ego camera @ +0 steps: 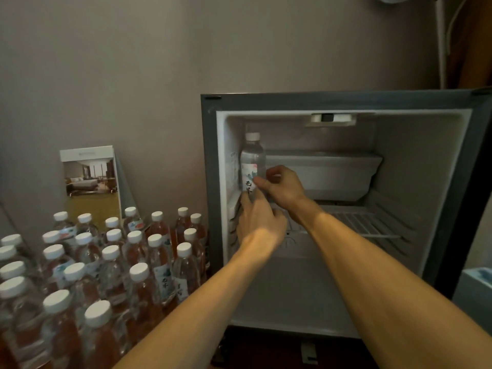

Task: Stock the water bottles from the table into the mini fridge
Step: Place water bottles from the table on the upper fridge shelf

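Centre of the frame, a bottle [252, 158] is held upright near the left inner wall of the fridge [210, 182]; the left hand [259, 222] grips its base, the right hand [282, 187] pinches its label; released unevenly, it could tip on the wire shelf [367, 225]; other bottles [114, 275] wait lower left.

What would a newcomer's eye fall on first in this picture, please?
The two hands meet on one upright water bottle at the upper left of the open mini fridge: the left hand grips it low, and the right hand pinches it higher up. Next comes the crowd of white-capped bottles packed to the fridge's left, with a photo card propped behind them.
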Motion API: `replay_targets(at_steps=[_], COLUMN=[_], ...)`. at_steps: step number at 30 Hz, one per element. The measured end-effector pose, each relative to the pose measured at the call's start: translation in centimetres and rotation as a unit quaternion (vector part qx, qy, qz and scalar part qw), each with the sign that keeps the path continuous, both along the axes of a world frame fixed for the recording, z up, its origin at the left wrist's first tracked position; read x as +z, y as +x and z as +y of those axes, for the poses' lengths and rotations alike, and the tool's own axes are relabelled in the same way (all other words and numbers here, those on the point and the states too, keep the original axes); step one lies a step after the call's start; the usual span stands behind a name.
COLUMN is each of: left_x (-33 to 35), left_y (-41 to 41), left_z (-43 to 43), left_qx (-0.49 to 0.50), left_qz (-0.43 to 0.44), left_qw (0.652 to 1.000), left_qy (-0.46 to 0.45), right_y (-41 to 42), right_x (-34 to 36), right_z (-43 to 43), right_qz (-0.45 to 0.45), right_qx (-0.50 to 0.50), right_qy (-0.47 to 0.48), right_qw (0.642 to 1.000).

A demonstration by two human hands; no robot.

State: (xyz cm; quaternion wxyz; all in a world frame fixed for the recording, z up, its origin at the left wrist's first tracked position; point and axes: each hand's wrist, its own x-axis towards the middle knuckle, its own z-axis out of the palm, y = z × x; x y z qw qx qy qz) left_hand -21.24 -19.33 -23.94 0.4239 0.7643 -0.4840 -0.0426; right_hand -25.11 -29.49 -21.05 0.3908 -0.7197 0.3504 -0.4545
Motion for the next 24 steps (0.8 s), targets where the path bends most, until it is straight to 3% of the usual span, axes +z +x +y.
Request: replay_targets(at_steps=[3,10,15,20,24], left_x=[-0.1,0.0,0.6,1.8,2.2], left_y=[0.3,0.6,1.2,2.8,4.9], left_z=[0.3,0.7,3.2,8.0,12.3], left_qx=[-0.012,-0.031,-0.068,-0.064,-0.064], left_qz=[0.009,0.029,0.027,0.019,-0.005], left_qw=[1.0,0.999,0.996,0.995,0.994], left_qy=[0.004,0.003,-0.045,-0.073,-0.093], right_y=[-0.2,-0.5,-1.3,-2.7,-3.6], right_x=[-0.3,-0.2,0.3,0.6,-0.1], right_z=[-0.1,0.9,3.2,7.0,11.1], right_qz=[-0.01,0.062,0.064,0.066,0.069], right_qx=[0.003,-0.008,-0.052,-0.11,-0.088], right_qy=[0.024,0.01,-0.01,-0.063,-0.12], right_qw=[1.0,0.998,0.997,0.99,0.987])
